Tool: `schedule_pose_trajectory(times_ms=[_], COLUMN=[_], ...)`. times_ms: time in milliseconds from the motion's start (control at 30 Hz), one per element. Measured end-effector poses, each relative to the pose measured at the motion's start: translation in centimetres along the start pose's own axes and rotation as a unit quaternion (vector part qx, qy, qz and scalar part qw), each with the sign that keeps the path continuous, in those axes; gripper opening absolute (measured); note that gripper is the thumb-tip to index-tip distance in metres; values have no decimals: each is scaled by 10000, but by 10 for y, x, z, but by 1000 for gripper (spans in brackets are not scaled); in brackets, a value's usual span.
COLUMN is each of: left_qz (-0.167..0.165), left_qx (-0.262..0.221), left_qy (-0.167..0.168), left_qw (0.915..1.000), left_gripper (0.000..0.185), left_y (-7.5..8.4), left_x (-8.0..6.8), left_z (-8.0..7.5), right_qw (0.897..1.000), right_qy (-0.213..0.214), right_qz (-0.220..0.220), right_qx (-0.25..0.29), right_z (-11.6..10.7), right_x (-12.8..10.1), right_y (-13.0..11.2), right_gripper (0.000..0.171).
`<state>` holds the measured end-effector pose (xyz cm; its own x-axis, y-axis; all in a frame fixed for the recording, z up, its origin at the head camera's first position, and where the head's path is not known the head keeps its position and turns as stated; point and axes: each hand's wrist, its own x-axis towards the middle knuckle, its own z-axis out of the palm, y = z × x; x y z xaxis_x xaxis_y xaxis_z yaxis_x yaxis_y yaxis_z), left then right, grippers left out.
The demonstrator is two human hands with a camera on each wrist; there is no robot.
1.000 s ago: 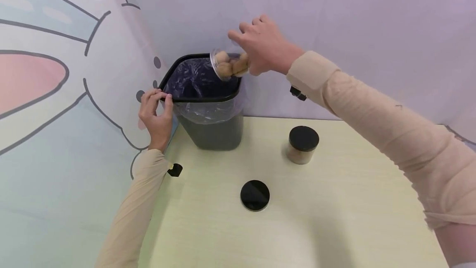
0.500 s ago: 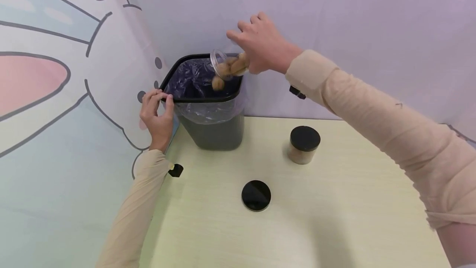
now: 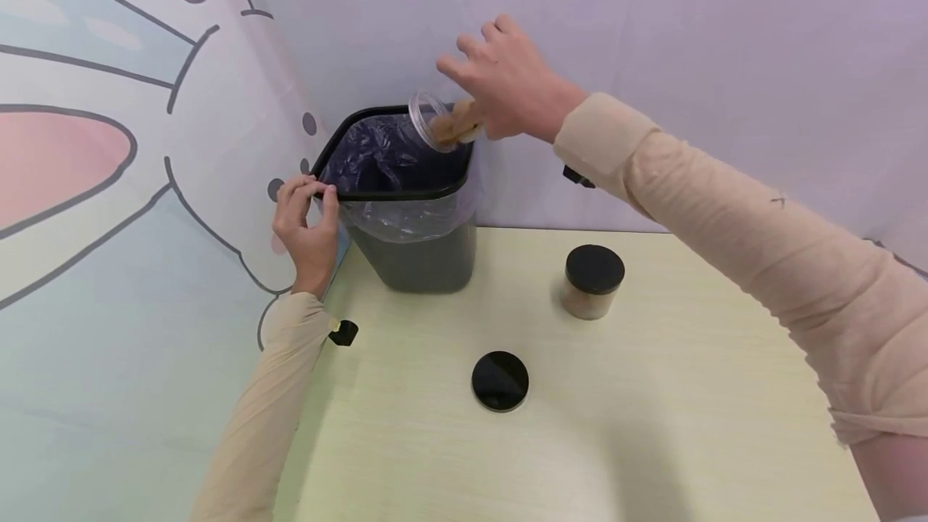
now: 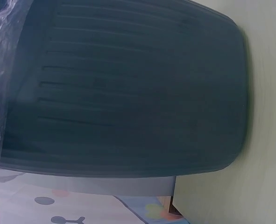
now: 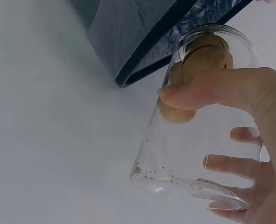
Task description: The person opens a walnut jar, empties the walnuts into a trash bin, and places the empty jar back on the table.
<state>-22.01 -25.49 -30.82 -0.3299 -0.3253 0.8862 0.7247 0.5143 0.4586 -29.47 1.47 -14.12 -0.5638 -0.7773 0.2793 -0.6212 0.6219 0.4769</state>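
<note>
A loose black lid [image 3: 499, 380] lies flat nearest on the pale bench [image 3: 652, 425]. Beyond it, to the right, stands a capped jar [image 3: 593, 282]. At the bench's far left corner, the left hand [image 3: 304, 220] pinches the bin [image 3: 413, 184] rim between thumb and fingers. Farthest, the right hand [image 3: 507, 83] curls round a clear jar [image 3: 444, 121] tipped mouth-down over the lined bin, brown nuts [image 5: 201, 58] at its mouth.
</note>
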Motion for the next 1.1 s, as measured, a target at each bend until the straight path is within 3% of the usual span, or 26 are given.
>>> schedule_pose_trajectory(times_ms=[333,533,767,900,1100], left_qz=[-3,-21,86,118,125], left_qx=[6,25,-59,-162,-174], left_qy=[-43,-29,7,4,4], left_qw=[10000,10000,9999,9998,9998], left_gripper=[11,11,11,10,9], left_y=[-2,-2,-3,-4,-4], left_x=[0,-1,0,0,-1], left_z=[0,0,1,2,3], right_qw=[10000,9992,9996,9979,9980], right_qy=[-84,-94,-48,-240,-534], right_qz=[8,-57,-41,-213,-184], right_qx=[-39,-387,-266,-565,-291], right_z=[-2,-4,-7,-8,-10], right_x=[2,3,4,5,6], right_y=[-1,-3,-3,-5,-6], right_gripper=[78,78,75,75,73])
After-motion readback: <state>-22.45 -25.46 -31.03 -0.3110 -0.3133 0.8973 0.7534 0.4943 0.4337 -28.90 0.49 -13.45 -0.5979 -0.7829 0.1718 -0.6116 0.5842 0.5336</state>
